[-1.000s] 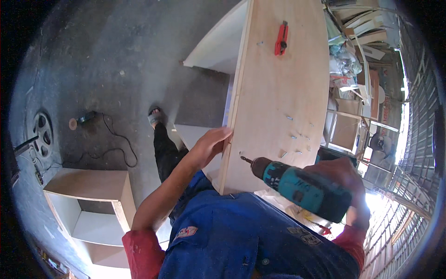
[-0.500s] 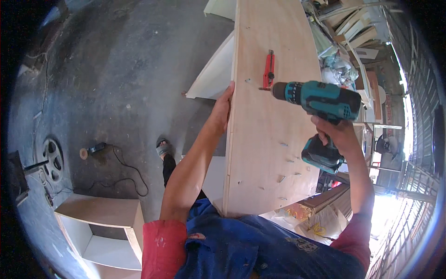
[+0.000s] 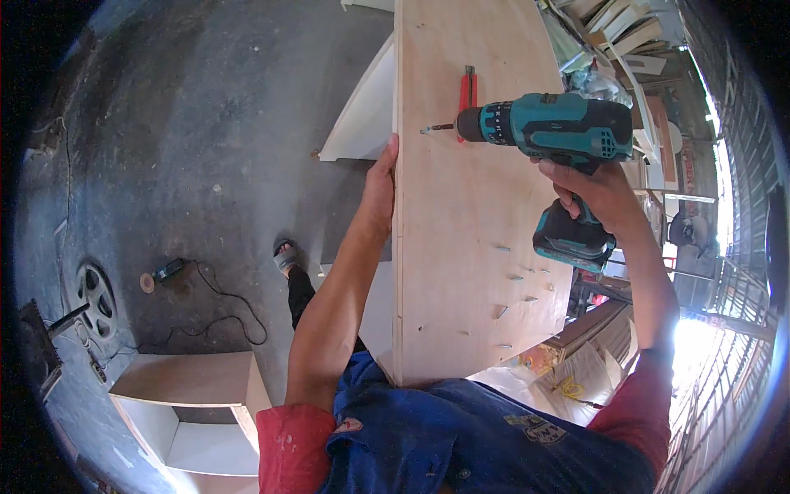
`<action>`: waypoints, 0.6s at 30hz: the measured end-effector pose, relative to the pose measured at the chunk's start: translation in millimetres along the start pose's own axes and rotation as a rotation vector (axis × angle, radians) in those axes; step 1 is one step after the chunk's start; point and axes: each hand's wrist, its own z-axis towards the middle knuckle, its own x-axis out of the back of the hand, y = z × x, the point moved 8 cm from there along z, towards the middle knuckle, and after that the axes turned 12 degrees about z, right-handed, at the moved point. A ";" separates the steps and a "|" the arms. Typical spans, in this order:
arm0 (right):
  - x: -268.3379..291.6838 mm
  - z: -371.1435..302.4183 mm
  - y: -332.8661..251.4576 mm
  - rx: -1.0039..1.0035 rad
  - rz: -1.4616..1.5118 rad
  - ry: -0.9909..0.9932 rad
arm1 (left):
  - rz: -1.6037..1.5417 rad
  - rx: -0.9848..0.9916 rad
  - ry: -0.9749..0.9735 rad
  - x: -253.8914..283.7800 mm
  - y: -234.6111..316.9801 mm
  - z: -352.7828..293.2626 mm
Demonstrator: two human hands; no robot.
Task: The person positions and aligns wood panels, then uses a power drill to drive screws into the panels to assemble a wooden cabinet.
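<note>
My right hand (image 3: 599,196) is wrapped round the grip of a teal and black cordless drill (image 3: 568,125), which points left. The tip of its bit meets a screw (image 3: 426,130) near the left edge of a pale wooden panel (image 3: 469,222). My left hand (image 3: 381,188) grips that edge just below the screw, its fingers partly hidden by the panel. A red utility knife (image 3: 467,89) lies on the panel, partly covered by the drill's front end. Several loose screws (image 3: 504,311) are scattered over the panel's lower right part.
White boards (image 3: 362,111) stick out from under the panel's left side. A small wooden cabinet (image 3: 185,379) stands at lower left, near a corded power tool (image 3: 169,270) on the grey floor. Wood offcuts (image 3: 634,37) and a plastic bag (image 3: 597,82) are piled at far right.
The drill has moved left and slightly up, bringing its bit to the screw near the panel's edge. My left hand keeps its hold on the edge, and the view has shifted a little.
</note>
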 end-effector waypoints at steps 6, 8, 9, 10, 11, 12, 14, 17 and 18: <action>-1.8 1.4 -0.1 -0.018 -0.083 -0.002 | 0.034 0.008 0.053 1.4 1.0 -0.7; -3.9 1.4 -3.0 0.015 -0.135 -0.025 | 0.054 0.009 0.075 -0.9 3.7 -4.2; -4.3 1.8 -3.3 0.017 -0.142 -0.028 | 0.076 -0.015 0.086 -2.2 8.0 -6.3; -4.9 2.6 -3.7 0.019 -0.150 -0.031 | 0.101 -0.029 0.112 -2.3 11.6 -9.4; -5.5 4.0 -4.5 0.022 -0.157 -0.035 | 0.125 -0.026 0.155 -1.0 14.5 -12.2; -5.1 5.2 -4.7 0.012 -0.132 -0.026 | 0.188 -0.102 0.097 -7.8 23.3 -14.6; -3.7 8.1 -4.8 -0.044 -0.111 -0.008 | 0.300 -0.234 -0.016 -21.6 38.1 -18.8; -0.1 10.9 -10.9 -0.146 -0.129 -0.007 | 0.600 -0.275 0.060 -22.4 46.5 -19.0; 0.6 13.8 -18.0 -0.134 -0.194 -0.017 | 0.585 -0.269 0.065 -22.2 46.2 -18.4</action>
